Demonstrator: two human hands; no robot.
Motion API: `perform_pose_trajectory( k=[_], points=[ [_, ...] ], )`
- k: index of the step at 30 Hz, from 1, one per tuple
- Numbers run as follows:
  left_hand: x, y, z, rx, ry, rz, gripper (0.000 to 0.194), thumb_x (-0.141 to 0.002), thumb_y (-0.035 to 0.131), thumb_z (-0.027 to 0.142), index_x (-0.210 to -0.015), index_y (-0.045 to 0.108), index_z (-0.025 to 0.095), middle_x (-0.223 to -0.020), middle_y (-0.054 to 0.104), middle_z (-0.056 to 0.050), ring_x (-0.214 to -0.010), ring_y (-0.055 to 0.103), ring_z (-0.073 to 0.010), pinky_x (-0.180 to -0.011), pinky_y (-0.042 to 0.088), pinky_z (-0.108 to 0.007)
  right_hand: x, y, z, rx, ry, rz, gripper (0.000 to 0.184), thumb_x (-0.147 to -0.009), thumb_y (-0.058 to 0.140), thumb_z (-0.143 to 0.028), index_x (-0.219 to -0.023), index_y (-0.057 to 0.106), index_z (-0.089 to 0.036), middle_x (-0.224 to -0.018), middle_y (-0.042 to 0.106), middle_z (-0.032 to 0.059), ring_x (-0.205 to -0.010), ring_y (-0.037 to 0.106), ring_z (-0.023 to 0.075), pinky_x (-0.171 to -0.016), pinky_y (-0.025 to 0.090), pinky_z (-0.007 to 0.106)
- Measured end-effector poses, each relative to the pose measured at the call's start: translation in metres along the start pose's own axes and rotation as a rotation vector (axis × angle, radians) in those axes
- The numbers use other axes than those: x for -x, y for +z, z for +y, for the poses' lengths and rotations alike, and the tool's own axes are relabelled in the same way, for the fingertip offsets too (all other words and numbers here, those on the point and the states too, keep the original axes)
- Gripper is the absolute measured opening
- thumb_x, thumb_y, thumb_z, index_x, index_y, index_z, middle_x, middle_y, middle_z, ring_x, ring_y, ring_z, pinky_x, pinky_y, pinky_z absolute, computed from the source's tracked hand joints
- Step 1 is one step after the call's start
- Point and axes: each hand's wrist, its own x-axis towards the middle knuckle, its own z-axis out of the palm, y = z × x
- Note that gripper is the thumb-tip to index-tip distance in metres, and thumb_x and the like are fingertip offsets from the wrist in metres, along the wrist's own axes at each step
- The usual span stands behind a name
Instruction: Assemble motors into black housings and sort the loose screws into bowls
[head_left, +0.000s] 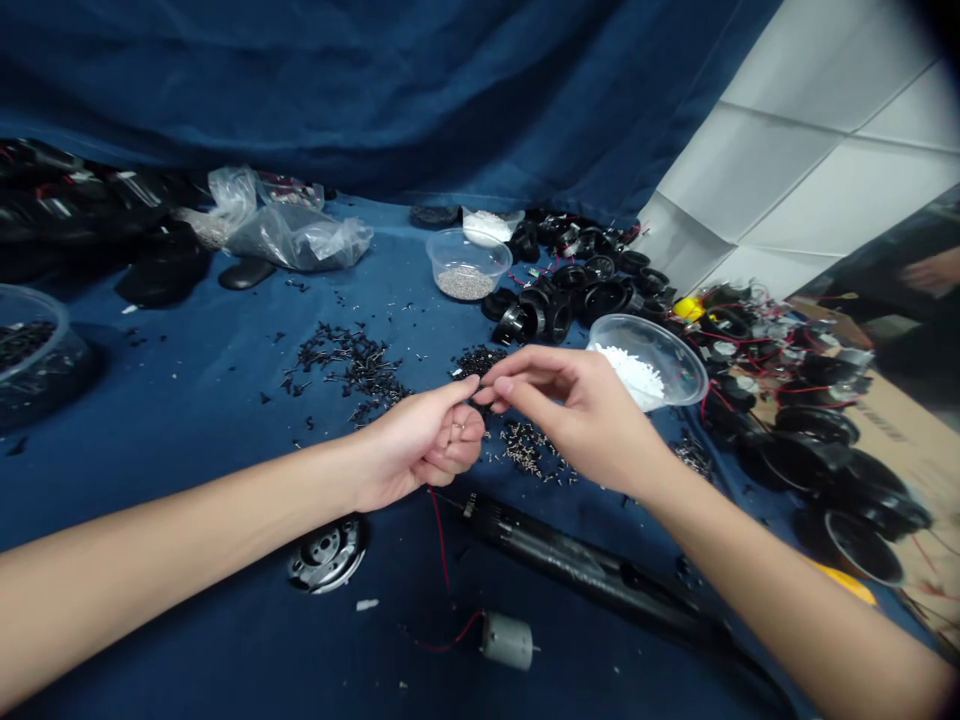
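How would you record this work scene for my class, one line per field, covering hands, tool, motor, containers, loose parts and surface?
Left hand: left hand, fingers curled, a tiny shiny item at them
Right hand: right hand, fingertips at the left thumb; grip unclear
Tool: long black tool, lying down
Motor: silver motor, on its side
Containers: clear tub, silvery bits; clear bowl, white pieces
Loose parts: black screws
Surface: blue cloth
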Motion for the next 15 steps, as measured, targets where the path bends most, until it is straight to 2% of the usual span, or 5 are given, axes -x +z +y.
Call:
perform_pose_trajectory(
  k=[2,4,10,12,15],
  points=[
    [-0.002,-0.005,0.009,-0.194,0.086,0.032,0.048,-0.097,0.033,0.046,-0.058,0.024,0.020,-0.052,0.016,0.007,-0.043,0.010,-0.0065,-0.038,0.008,-0.020,-0.002,-0.009,0.005,0.082,-0.012,0.076,0.011,-0.089,0.058,-0.019,-0.093,0.068,-0.016,-0.086,0.074,0.0041,-0.081,0.070,0.0156,-0.072,0.053,0.026],
    [-0.007,-0.012,0.033,-0.441,0.238,0.123,0.044,-0.098,0.031,0.040,-0.059,0.019,0.022,-0.052,0.014,0.007,-0.042,0.012,-0.0073,-0.039,0.012,-0.023,-0.006,-0.017,0.015,0.146,0.018,0.128,0.013,-0.090,0.057,-0.023,-0.092,0.067,-0.015,-0.085,0.073,0.0049,-0.079,0.069,0.0161,-0.069,0.051,0.027],
    [-0.047,-0.028,0.149,-0.844,0.703,0.390,0.039,-0.099,0.038,0.030,-0.062,0.028,0.021,-0.055,0.020,0.007,-0.054,0.018,-0.0073,-0.050,0.014,-0.023,-0.010,-0.026,0.036,0.207,0.113,0.127,0.017,-0.092,0.053,-0.028,-0.088,0.065,-0.016,-0.082,0.071,0.0037,-0.071,0.063,0.0144,-0.063,0.048,0.027],
    [-0.068,-0.032,0.172,-0.961,0.737,0.404,0.036,-0.096,0.042,0.024,-0.061,0.035,0.018,-0.053,0.024,0.007,-0.057,0.022,-0.0070,-0.052,0.018,-0.022,-0.002,-0.026,0.036,0.335,0.110,0.095,0.017,-0.092,0.053,-0.027,-0.089,0.066,-0.017,-0.080,0.070,0.0026,-0.068,0.061,0.0136,-0.060,0.045,0.026],
    [-0.093,-0.040,0.183,-1.094,0.655,0.338,0.027,-0.093,0.040,0.018,-0.068,0.047,0.014,-0.056,0.042,0.005,-0.061,0.036,-0.0060,-0.060,0.030,-0.018,0.012,-0.029,0.036,0.517,0.088,0.007,0.015,-0.091,0.053,-0.023,-0.092,0.068,-0.018,-0.077,0.069,0.0006,-0.062,0.057,0.0117,-0.058,0.040,0.026]
  ],
)
